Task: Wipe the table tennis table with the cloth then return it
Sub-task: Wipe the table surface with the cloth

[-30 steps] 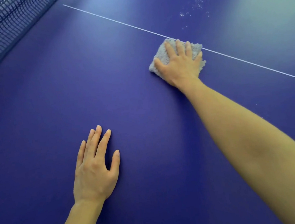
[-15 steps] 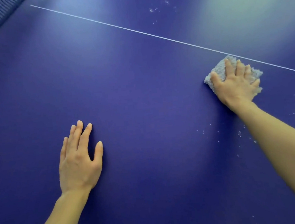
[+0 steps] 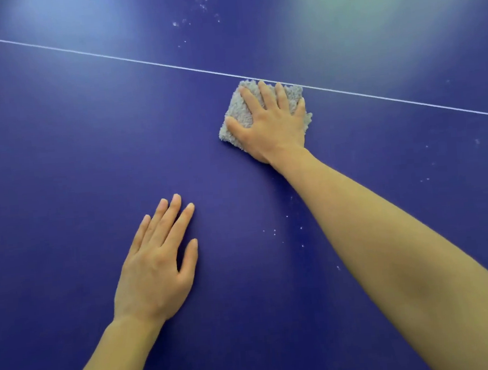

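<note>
Deep violet-blue right across the tabletop, plain and matte. Thin white line slanting over it, running from the left edge down toward the right edge. Pale grey on the cloth, nubbly looped pile, no print. Tiny white specks scattered toward the far edge, more dotted toward the right edge and the near middle. Washed-out light blue glare at far left, greenish-white sheen toward the far right corner.

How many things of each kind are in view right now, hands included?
hands: 2, left hand and right hand
cloth: 1, grey
table: 1, blue
white line: 1
Total: 5
</note>
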